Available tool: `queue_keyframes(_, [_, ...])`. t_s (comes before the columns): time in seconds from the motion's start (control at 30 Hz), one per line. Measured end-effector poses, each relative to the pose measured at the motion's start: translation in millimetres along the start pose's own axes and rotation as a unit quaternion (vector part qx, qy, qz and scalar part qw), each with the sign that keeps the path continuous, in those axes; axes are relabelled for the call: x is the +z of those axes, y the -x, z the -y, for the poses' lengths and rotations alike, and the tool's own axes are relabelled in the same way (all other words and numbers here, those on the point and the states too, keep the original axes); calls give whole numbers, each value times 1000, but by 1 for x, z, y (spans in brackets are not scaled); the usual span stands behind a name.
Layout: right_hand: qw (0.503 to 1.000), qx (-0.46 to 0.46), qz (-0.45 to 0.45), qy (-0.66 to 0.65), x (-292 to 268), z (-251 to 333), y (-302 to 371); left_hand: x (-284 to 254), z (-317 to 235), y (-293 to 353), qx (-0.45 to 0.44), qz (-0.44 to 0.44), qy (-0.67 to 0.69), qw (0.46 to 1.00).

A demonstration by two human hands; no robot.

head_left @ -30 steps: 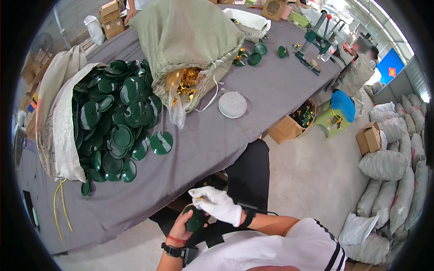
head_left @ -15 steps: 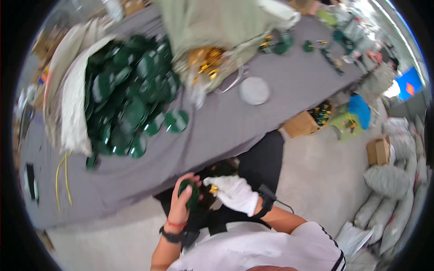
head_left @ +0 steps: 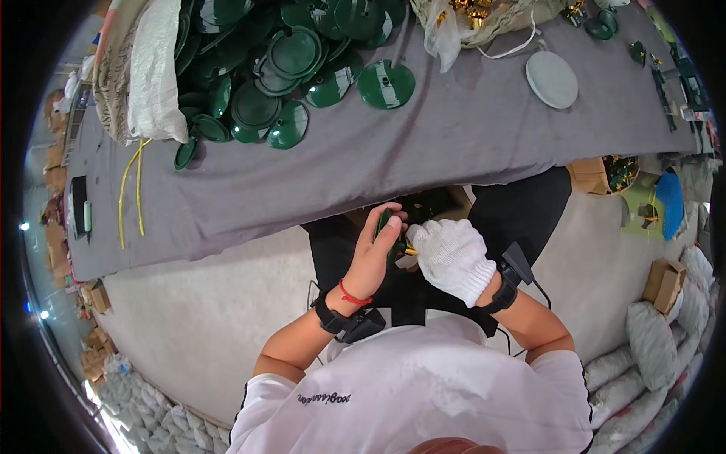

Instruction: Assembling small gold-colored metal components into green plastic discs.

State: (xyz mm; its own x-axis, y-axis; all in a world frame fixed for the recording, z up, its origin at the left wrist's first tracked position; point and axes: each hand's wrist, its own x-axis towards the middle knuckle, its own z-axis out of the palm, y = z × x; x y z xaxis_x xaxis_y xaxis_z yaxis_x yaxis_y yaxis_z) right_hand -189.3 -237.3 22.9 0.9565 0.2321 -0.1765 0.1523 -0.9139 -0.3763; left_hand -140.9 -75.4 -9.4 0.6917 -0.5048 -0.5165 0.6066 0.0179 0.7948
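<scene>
Above my lap, my left hand (head_left: 373, 253) grips a dark green round disc (head_left: 384, 229), tilted nearly edge-on. My right hand (head_left: 454, 261), in a white knitted glove, is closed with its fingertips on a small gold-coloured fitting (head_left: 411, 248). This fitting meets or nearly meets the inner side of the disc; whether they touch is hard to make out. A box (head_left: 457, 206) with dark contents lies under both hands, partly hidden by the table edge.
Many glossy green discs (head_left: 293, 53) spill from a white woven sack (head_left: 157, 83) onto the grey cloth-covered table (head_left: 469, 129). Gold fittings (head_left: 478, 13) lie in a bag at the back. A white round disc (head_left: 552, 79), yellow strings (head_left: 130, 193) and a cardboard box (head_left: 588, 175) stand around.
My view has swung, so the table sits higher in the picture. The gold fitting in my right hand has come close against the green disc in my left.
</scene>
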Motion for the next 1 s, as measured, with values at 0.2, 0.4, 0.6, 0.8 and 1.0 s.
queue_keyframes(0.2, [998,-25,28,-50,9,-10,-3,-4,12,-1,6,-7,-33,999])
queue_keyframes(0.4, [997,-37,62,-14,-1,-8,-14,-14,8,-14,-51,5,-6,999])
queue_keyframes(0.6, [862,151,160,-456,18,-20,-14,-20,16,-17,-61,57,-5,996])
queue_keyframes(0.8, [299,325,287,-850,54,-26,-1,-19,24,-24,58,60,-106,991])
queue_keyframes(1.0, [643,338,307,-614,-15,-39,-24,-81,108,-56,-60,-59,52,995])
